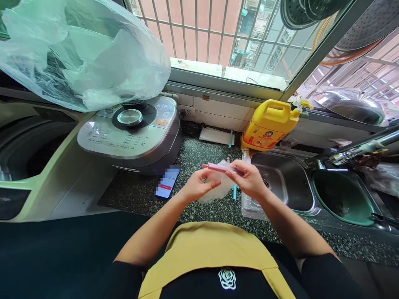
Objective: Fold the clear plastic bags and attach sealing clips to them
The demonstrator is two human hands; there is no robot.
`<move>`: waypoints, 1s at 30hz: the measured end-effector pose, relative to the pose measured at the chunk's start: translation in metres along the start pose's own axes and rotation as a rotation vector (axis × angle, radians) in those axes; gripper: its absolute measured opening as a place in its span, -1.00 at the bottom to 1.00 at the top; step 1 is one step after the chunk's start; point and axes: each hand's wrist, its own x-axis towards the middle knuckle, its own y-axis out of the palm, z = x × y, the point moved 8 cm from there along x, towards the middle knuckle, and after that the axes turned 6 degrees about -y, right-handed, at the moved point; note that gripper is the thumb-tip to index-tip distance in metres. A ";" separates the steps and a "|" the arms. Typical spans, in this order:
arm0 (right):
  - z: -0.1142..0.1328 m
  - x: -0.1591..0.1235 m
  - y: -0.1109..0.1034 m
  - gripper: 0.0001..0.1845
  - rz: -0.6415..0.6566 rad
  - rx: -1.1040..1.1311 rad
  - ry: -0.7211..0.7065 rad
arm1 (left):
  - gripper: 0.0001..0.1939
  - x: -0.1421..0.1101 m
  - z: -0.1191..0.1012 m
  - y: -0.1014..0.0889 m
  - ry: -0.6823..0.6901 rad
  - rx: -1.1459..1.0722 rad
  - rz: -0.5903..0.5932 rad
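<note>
Mid-frame, above the counter (134, 189), the right hand (247, 178) has its grip closed around 1 pink stick (215, 167) by a clear plastic bag (213, 194). The left hand (202, 185) curls at the bag's left; I cannot tell whether its grip pinches anything. 1 phone (167, 182) lies left of centre.

The right hand (248, 179) is holding a pink strip (216, 167) against a translucent bag (215, 194), which the left hand (201, 185) is touching. To the left, a phone (167, 182) is lying on the speckled bench (134, 189) beside a rice cooker (134, 143); to the right, a yellow jug (268, 124) is standing at the far side of a metal sink (293, 178).
</note>
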 end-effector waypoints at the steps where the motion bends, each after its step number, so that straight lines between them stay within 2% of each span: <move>1: 0.001 0.004 -0.004 -0.72 -0.019 0.028 0.008 | -0.54 0.000 0.008 0.000 -0.057 -0.034 0.035; 3: 0.001 0.010 -0.014 -0.70 -0.067 0.092 0.024 | -0.48 0.000 0.025 0.000 -0.180 -0.102 0.083; 5: 0.000 0.015 -0.021 -0.70 -0.100 0.123 0.033 | -0.44 -0.001 0.040 -0.003 -0.251 -0.143 0.069; 10: -0.008 0.021 -0.026 -0.71 -0.117 0.112 0.067 | -0.40 -0.003 0.067 -0.008 -0.256 -0.120 0.000; 12: -0.010 0.022 -0.025 -0.72 -0.106 0.118 0.072 | -0.37 -0.003 0.076 -0.008 -0.264 -0.088 0.014; 14: -0.012 0.022 -0.025 -0.71 -0.094 0.133 0.079 | -0.38 -0.001 0.075 -0.013 -0.241 -0.034 0.048; 16: -0.013 0.022 -0.024 -0.69 -0.069 0.146 0.094 | -0.39 0.004 0.056 -0.025 -0.151 0.010 0.044; 19: -0.012 0.026 -0.017 -0.66 0.029 0.154 0.110 | -0.30 0.014 -0.002 -0.046 0.080 0.037 -0.044; 20: -0.011 0.027 -0.014 -0.65 0.067 0.159 0.110 | -0.28 0.019 -0.021 -0.045 0.129 0.062 -0.014; 22: -0.009 0.031 -0.008 -0.63 0.119 0.171 0.105 | -0.36 0.028 -0.048 -0.034 0.100 0.120 0.071; 24: -0.009 0.034 -0.006 -0.62 0.115 0.183 0.103 | -0.51 0.036 -0.063 -0.022 0.032 0.141 0.102; 26: -0.013 0.035 -0.009 -0.61 0.040 0.208 0.099 | -0.60 0.041 -0.072 -0.017 0.023 0.130 0.067; 28: -0.022 0.030 -0.011 -0.53 -0.070 0.221 0.086 | -0.64 0.043 -0.079 -0.020 0.065 0.105 -0.005; 30: -0.035 0.018 -0.004 -0.55 -0.138 0.202 0.075 | -0.65 0.044 -0.082 -0.028 0.108 0.089 -0.068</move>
